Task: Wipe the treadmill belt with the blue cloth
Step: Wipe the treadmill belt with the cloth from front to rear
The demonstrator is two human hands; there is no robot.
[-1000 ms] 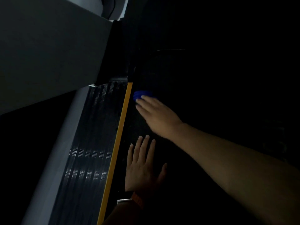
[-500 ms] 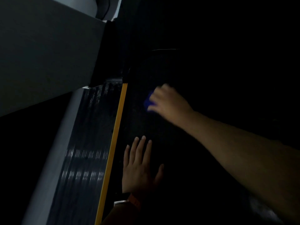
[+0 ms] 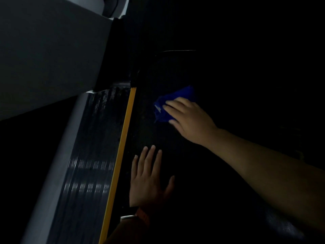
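Your right hand (image 3: 191,120) lies on the cloth (image 3: 181,94), fingers nearly straight and close together, pressing it flat rather than clenching it; the thumb tip shows at the cloth's lower edge. The cloth is a deep blue, soft and crumpled, bunched into a rough wedge that sticks out past your fingertips. It sits on the belt (image 3: 149,131), near the belt's far end and a little to the right of the yellow strip (image 3: 123,148).

Your left hand (image 3: 149,187) rests palm down on the belt closer to you, released, with fingers straight and slightly fanned and the thumb held out to the side. It holds nothing and lies just beside the strip, well apart from the cloth.

The belt is matte black with a faint speckled grain; most of it is lost in shadow. The strip is a narrow, smooth band that runs straight along the belt's left edge. Left of it is a dark rail (image 3: 91,155), ribbed lengthwise, with short pale glints across the ribs. Beyond that comes a smooth grey edge (image 3: 58,164). A flat grey panel (image 3: 49,59) fills the upper left.
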